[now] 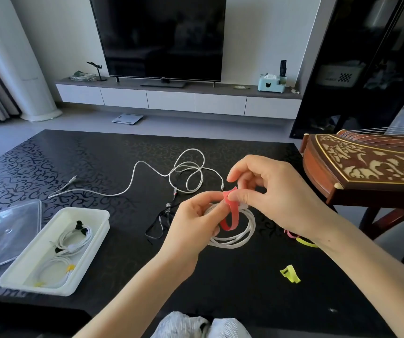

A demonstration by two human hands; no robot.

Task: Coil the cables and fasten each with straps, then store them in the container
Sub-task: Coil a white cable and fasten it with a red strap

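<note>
Holding one coiled white cable (242,236) over the table (98,154), my left hand (191,215) curls round it. My right hand (269,189) pinches one red strap (230,215) looped round the coil. One white tray (101,214) at my left holds two tied cables (74,237). One loose white cable (132,176) and one black cable (157,225) lie behind. Two yellow straps (290,273) lie at my right.

- white coil (235,236) mid-table, red strap (229,217) looped round it
- loose white cable (136,170) sprawled at its 10 o'clock
- white tray (37,287) at 9 o'clock, two strapped coils (76,237) inside
- yellow strap (290,274) at 4 o'clock
</note>
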